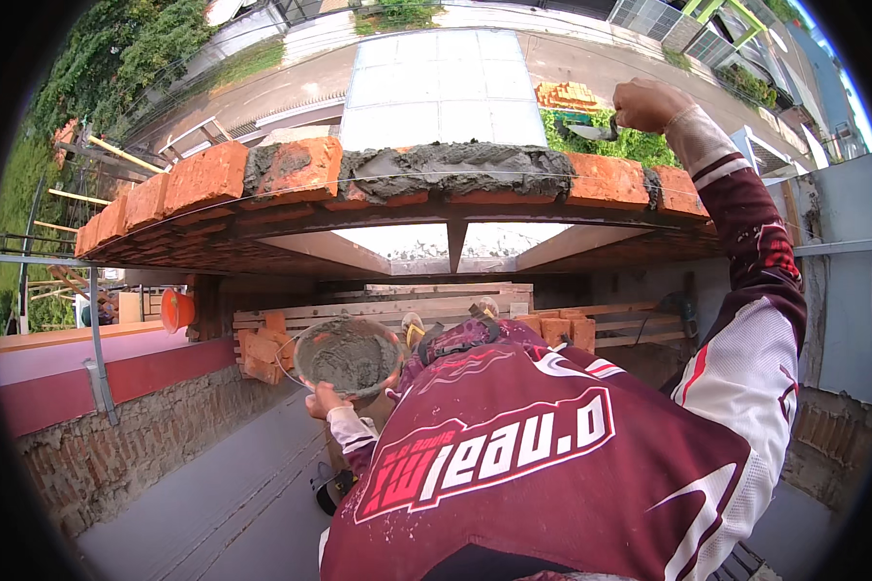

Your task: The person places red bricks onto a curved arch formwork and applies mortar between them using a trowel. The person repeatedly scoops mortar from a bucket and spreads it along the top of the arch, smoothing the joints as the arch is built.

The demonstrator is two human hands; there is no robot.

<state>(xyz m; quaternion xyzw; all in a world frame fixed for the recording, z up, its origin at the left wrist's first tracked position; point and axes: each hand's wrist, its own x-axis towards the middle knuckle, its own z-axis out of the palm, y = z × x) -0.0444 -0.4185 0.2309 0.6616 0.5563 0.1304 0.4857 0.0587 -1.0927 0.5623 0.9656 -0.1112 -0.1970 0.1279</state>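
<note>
My right hand [652, 105] is raised above the far side of the brick wall, closed round the handle of a trowel [591, 130]. The trowel's blade points left, near the wall's right part. Below it, grey wet mortar [460, 172] lies thick and uneven along the middle of the wall top. Orange bricks [205, 179] stand to the left of that bed, and another brick [608, 180] sits at its right end. Low on the left, my left hand [327, 399] grips the rim of a bucket [374, 390] holding grey mortar; its fingers are partly hidden.
A thin string [407, 180] runs along the wall's near side. Under the wall is a framed opening with a post [456, 244]. Loose bricks [262, 353] and more bricks [572, 329] lie on wooden planks [446, 302]. An orange bucket [176, 310] hangs at the left.
</note>
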